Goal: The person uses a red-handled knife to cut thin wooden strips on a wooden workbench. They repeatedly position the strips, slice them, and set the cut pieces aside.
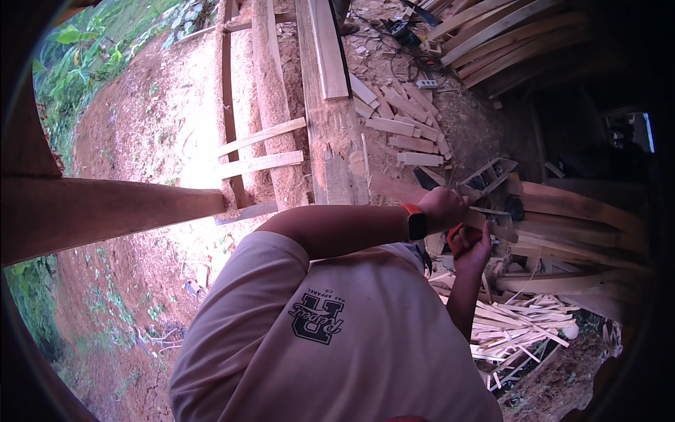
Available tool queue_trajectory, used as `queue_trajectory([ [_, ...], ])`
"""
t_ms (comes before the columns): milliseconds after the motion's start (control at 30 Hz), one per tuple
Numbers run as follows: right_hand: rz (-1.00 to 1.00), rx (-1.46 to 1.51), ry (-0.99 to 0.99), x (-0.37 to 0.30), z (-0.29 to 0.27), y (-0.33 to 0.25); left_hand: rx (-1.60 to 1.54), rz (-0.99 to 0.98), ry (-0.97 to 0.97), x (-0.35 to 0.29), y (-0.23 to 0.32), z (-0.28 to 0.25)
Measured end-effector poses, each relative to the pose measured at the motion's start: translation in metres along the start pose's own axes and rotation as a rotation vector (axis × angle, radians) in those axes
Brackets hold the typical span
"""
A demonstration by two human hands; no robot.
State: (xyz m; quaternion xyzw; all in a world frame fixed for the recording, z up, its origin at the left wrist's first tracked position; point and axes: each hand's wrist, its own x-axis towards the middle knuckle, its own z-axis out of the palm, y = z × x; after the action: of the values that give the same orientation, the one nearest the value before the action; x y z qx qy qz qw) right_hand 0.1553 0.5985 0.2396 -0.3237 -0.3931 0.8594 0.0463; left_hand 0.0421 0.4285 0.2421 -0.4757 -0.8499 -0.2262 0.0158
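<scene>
My left hand [444, 208], with a dark watch on an orange strap [416, 222] at its wrist, is closed at one end of a short wooden piece [485, 221]. Just below it, my right hand [475, 252] is closed around a red object [460, 240] whose kind I cannot make out, its thumb pointing up beside the wood. The two hands are close together in front of my body, at the right of the view. Beyond them stands a light, angled frame [490, 176]. My left fingers are partly hidden.
A long bench plank [336, 158] bears a pale board [327, 49]. Short wood blocks [415, 143] lie heaped to its right, near a white power strip [426, 84]. Long boards [576, 218] are stacked at right; thin offcuts [517, 323] lie below. A post [112, 214] juts from the left.
</scene>
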Motion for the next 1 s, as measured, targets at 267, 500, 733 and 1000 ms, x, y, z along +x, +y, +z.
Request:
queue_trajectory([
  [267, 0.022, 0.002, 0.001, 0.006, -0.010, 0.003, -0.006, -0.007, -0.007, 0.001, -0.001, 0.006],
  [500, 0.010, -0.003, -0.027, 0.007, -0.004, 0.004, -0.017, -0.032, -0.037, 0.001, -0.003, 0.004],
  [733, 0.012, 0.001, -0.040, 0.010, -0.008, 0.005, -0.006, -0.047, -0.041, -0.001, -0.003, -0.002],
  [1000, 0.029, -0.042, -0.010, 0.012, -0.006, 0.005, 0.052, -0.050, 0.039, -0.001, -0.003, 0.018],
])
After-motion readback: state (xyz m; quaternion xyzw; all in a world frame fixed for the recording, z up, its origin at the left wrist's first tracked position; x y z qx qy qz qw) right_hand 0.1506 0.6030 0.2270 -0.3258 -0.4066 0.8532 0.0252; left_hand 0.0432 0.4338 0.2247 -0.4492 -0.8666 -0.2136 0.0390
